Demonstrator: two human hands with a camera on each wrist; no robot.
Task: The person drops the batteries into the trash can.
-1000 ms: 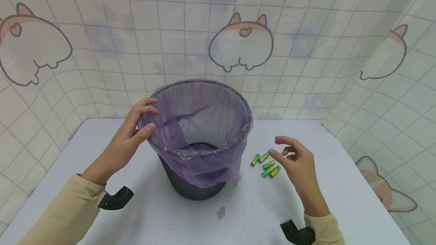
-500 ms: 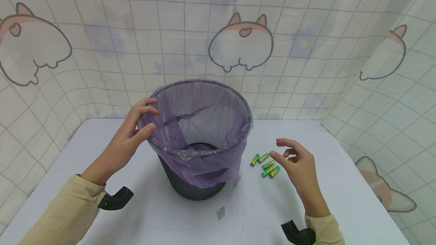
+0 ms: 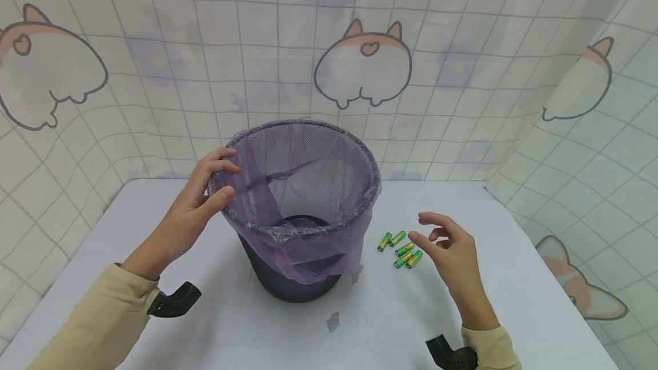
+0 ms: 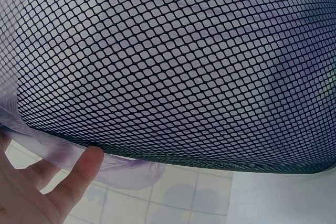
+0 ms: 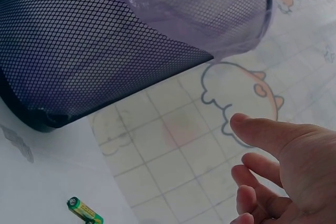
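A black mesh wastebasket (image 3: 303, 289) stands upright, lined with a translucent purple bin bag (image 3: 324, 256) folded over its rim. My left hand (image 3: 192, 196) grips the left side of the lined rim, fingers and thumb bent over it; the left wrist view shows fingers (image 4: 79, 179) beside the mesh and bag. Right of the wastebasket, several green and yellow batteries (image 3: 405, 249) lie in a loose group on the table. My right hand (image 3: 452, 247) hovers just right of them, fingers loosely bent, holding nothing. One battery (image 5: 84, 211) shows low in the right wrist view.
The white table (image 3: 247, 336) carries the wastebasket and batteries. A grey patch (image 3: 333, 322) marks its surface in front of the wastebasket. Behind and at the sides hangs a checked curtain (image 3: 277, 73) with corgi drawings. Black wrist devices (image 3: 175, 300) sit at both cuffs.
My right hand has drifted slightly right and toward me, away from the batteries. The left hand, wastebasket and batteries stay in place.
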